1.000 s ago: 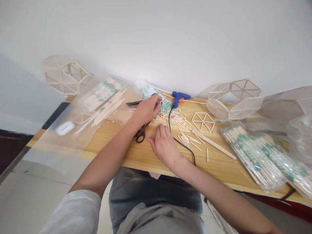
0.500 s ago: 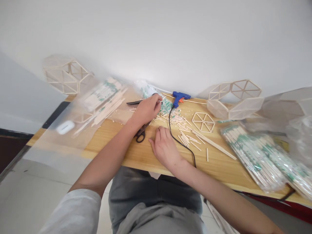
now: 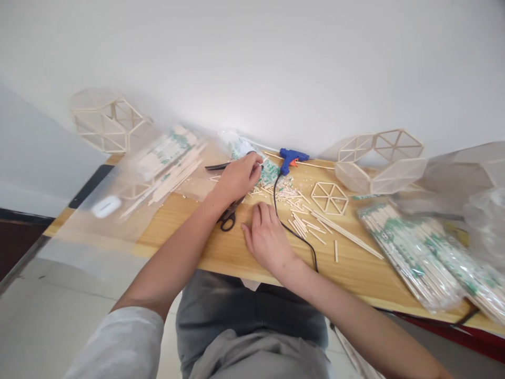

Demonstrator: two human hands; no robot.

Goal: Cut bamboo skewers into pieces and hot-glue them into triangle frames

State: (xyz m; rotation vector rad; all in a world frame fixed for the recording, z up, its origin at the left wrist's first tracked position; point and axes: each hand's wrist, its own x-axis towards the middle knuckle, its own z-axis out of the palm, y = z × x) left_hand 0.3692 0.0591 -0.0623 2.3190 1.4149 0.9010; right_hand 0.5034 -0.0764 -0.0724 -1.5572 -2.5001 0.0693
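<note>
My left hand (image 3: 238, 178) reaches over the wooden table (image 3: 189, 221) with its fingers pinched together near a clear bag of short sticks (image 3: 246, 150); what they hold is too small to make out. My right hand (image 3: 267, 238) lies flat on the table, fingers stretched out, beside the black cord (image 3: 294, 234) of a blue glue gun (image 3: 291, 157). Black scissors (image 3: 228, 217) lie under my left wrist. Cut wooden sticks (image 3: 300, 218) are scattered just right of both hands. A flat hexagon of sticks (image 3: 329, 197) lies further right.
Bags of long sticks (image 3: 418, 252) lie at the right. A clear bag of flat sticks (image 3: 165, 163) lies at the left. Stick-frame hexagonal shells stand at the back left (image 3: 104, 121) and back right (image 3: 379, 158). The white wall is close behind.
Almost nothing has moved. My right hand has shifted very slightly on the table; my left hand stays pinched in the same place.
</note>
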